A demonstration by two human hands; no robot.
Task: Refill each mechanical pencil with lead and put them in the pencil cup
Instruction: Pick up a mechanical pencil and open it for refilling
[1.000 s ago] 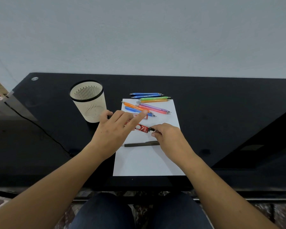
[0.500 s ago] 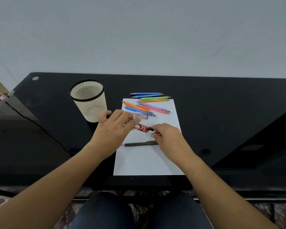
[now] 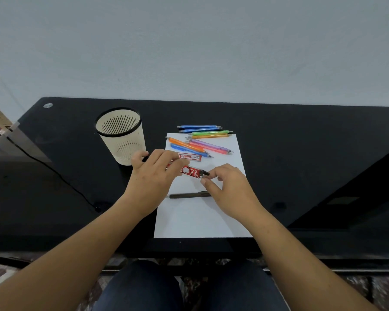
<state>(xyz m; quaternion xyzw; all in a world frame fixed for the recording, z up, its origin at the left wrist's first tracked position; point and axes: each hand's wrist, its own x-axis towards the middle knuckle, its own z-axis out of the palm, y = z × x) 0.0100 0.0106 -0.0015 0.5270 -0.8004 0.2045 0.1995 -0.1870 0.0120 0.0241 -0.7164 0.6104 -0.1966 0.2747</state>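
The left hand has folded its pointing finger and now grips the red lead case above the paper; the right hand pinches its black cap (opening seems next). All the pencils lie outside the pencil cup.

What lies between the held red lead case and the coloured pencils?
A second, smaller red lead box lies on the white paper between the case and the pencils, per the head view.

Study or office desk setting. Shown by: glossy black glass desktop placed against plain pale grey wall, 12 o'clock; cream slotted plastic pencil cup, 10 o'clock; white paper sheet, centre.
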